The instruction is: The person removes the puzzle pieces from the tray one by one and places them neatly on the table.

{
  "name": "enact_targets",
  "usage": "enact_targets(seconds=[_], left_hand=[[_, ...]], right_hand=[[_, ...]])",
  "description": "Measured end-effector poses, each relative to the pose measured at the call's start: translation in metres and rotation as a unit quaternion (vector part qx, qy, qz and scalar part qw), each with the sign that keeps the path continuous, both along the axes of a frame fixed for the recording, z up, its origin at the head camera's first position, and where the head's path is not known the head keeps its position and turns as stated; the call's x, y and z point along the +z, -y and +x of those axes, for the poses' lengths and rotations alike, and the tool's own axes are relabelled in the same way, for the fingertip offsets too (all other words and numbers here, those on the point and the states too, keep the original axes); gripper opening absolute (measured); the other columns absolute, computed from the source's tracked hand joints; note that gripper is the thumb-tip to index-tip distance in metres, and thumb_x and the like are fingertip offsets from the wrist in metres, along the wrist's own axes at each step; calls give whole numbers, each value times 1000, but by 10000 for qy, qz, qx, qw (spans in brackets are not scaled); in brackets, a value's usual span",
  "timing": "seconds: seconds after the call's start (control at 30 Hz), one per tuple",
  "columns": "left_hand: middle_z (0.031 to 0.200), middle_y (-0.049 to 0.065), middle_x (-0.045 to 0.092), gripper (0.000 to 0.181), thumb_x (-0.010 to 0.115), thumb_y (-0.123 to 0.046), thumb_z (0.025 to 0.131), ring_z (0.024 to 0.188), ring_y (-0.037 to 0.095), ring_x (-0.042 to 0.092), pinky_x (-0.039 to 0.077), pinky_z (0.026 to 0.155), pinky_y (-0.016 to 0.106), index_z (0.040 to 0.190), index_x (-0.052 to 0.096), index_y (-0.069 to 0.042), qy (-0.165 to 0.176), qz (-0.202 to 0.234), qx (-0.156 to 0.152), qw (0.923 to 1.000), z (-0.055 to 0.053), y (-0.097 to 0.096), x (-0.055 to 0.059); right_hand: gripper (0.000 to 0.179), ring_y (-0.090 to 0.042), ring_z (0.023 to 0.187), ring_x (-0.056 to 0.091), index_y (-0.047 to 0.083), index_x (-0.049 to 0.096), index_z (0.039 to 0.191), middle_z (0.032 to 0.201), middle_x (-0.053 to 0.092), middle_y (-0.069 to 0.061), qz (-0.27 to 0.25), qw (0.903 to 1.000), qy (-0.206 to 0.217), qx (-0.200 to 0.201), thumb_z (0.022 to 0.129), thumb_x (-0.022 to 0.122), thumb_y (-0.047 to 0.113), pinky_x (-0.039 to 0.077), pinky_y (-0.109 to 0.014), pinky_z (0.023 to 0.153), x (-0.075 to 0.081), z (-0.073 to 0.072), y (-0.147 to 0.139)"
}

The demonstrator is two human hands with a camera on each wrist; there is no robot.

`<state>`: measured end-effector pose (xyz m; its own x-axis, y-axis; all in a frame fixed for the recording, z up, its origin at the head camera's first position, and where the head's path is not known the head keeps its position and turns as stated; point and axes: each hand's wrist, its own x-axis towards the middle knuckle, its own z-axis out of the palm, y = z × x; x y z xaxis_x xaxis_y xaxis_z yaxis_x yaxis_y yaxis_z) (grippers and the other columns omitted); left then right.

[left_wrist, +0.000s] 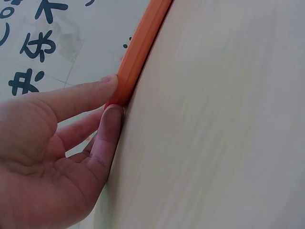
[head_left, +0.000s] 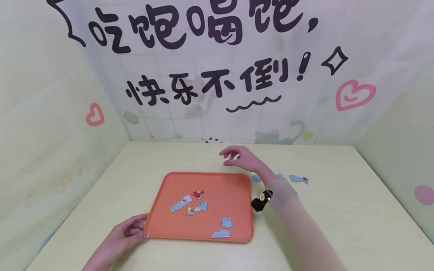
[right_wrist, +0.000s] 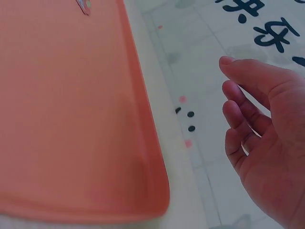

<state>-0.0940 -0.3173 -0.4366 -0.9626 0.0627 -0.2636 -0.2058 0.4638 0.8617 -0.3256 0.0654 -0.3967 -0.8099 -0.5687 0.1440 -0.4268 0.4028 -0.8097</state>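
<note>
An orange tray (head_left: pixel 223 195) lies on the table with several small jigsaw-like picture pieces on it. Around its middle are a red piece (head_left: pixel 198 194), a long pale-blue piece (head_left: pixel 181 203) and a yellow-and-blue cluster (head_left: pixel 202 206). Two light-blue pieces (head_left: pixel 226 222) lie by its front right corner. My left hand (head_left: pixel 127 232) holds the tray's front left corner, thumb and fingertips against the rim (left_wrist: pixel 131 62). Beyond the tray's far edge my right hand (head_left: pixel 242 158) hovers with loosely bent fingers and nothing in them, as the right wrist view also shows.
To the right of the tray, more blue pieces (head_left: pixel 299 179) lie on the pale wooden table (head_left: pixel 339 210), partly hidden behind my right forearm. A black wrist device (head_left: pixel 262 200) sticks out from the right sleeve. A printed cloth backdrop (head_left: pixel 203 124) borders the table behind and at both sides.
</note>
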Motion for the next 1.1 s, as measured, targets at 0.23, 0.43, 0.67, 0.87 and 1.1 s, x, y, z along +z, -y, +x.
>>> enact_targets(seconds=[0.23,0.43,0.67,0.87,1.1], left_hand=[[113,10,59,72,75,-20,87,89,4,63,51,80,18,148,40,-1,-16,-20,6,10000,-1,0,1],[113,10,59,72,74,-20,88,89,4,63,51,80,18,148,40,1,-9,8,13,10000,-1,0,1],[113,11,60,73,74,-20,88,89,3,63,51,80,18,148,39,2,-12,21,-40,10000,-2,0,-1],[114,11,60,72,73,-20,89,89,2,63,51,80,17,148,38,3,-93,5,-118,9999,-1,0,-1],[113,9,60,71,72,-18,90,90,2,63,51,80,17,148,38,4,-133,-12,-170,9998,0,2,-2]], right_hand=[[33,-21,99,58,16,67,124,118,66,-16,-211,9982,-142,548,92,70,18,51,-30,82,-5,9,45],[35,-25,110,57,18,66,127,124,66,-10,-144,9952,15,964,93,69,18,49,-31,90,-10,20,74],[36,-18,112,54,16,66,127,126,65,-1,121,9911,365,1272,92,71,17,49,-27,94,-20,34,92],[36,-19,113,54,17,67,126,126,64,2,535,9835,486,1659,90,73,17,47,-26,94,-28,41,100],[38,-8,115,55,23,65,126,126,64,9,878,9762,833,1798,89,73,22,47,-18,94,-32,51,101]])
